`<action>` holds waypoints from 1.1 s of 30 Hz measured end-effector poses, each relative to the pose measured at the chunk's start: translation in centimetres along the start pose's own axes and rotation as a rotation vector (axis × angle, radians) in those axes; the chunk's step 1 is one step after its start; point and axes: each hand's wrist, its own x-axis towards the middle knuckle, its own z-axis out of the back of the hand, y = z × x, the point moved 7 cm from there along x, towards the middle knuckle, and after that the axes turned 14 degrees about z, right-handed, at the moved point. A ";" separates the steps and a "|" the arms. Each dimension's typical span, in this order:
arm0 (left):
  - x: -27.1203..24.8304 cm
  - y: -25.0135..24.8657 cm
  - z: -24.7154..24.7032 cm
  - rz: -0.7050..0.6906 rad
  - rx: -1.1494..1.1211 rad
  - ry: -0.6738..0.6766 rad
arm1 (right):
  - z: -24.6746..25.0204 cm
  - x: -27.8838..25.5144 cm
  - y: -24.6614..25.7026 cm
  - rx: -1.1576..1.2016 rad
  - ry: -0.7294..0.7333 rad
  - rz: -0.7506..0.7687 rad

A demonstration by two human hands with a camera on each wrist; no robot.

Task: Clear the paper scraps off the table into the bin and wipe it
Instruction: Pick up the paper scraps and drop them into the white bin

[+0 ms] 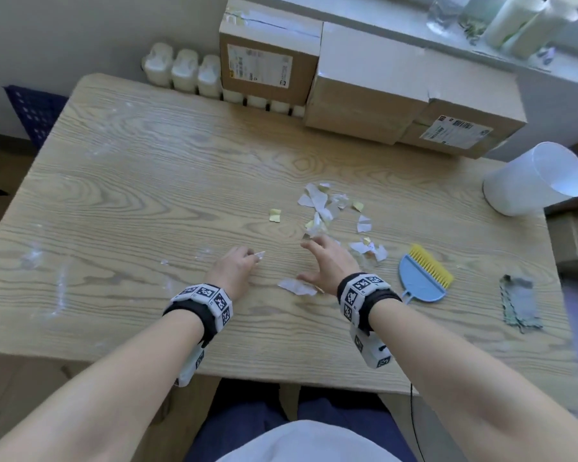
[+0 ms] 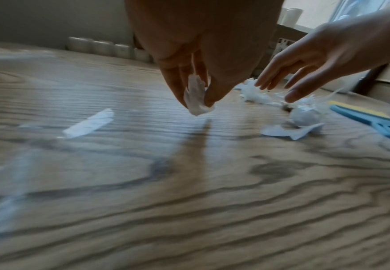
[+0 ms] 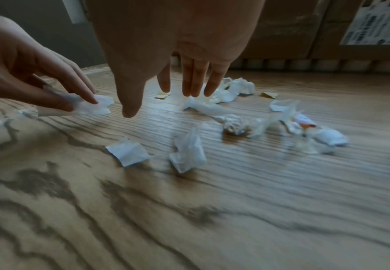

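Several white and yellow paper scraps (image 1: 317,205) lie scattered on the wooden table (image 1: 147,181), mostly right of centre. My left hand (image 1: 236,266) pinches one white scrap (image 2: 196,96) between thumb and fingers just above the table; that scrap (image 3: 92,105) also shows in the right wrist view. My right hand (image 1: 327,261) hovers open, fingers (image 3: 190,82) spread and straight, over the near edge of the scrap pile, holding nothing. A larger white scrap (image 1: 296,286) lies by its thumb. The white bin (image 1: 538,178) lies tipped at the table's right edge.
A small blue dustpan with a yellow brush (image 1: 424,275) lies right of my right hand. A grey cloth (image 1: 519,303) sits further right. Cardboard boxes (image 1: 374,85) and white bottles (image 1: 184,70) line the far edge. White smears (image 1: 60,288) mark the table's left side.
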 end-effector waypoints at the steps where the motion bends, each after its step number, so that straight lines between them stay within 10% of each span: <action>1: -0.2 -1.0 -0.3 -0.022 -0.011 0.003 | 0.0 -0.6 -0.5 -0.007 0.011 -0.020; 33: -0.4 -10.3 -6.2 0.005 0.168 0.164 | -1.6 -3.7 -7.2 0.108 -0.036 -0.162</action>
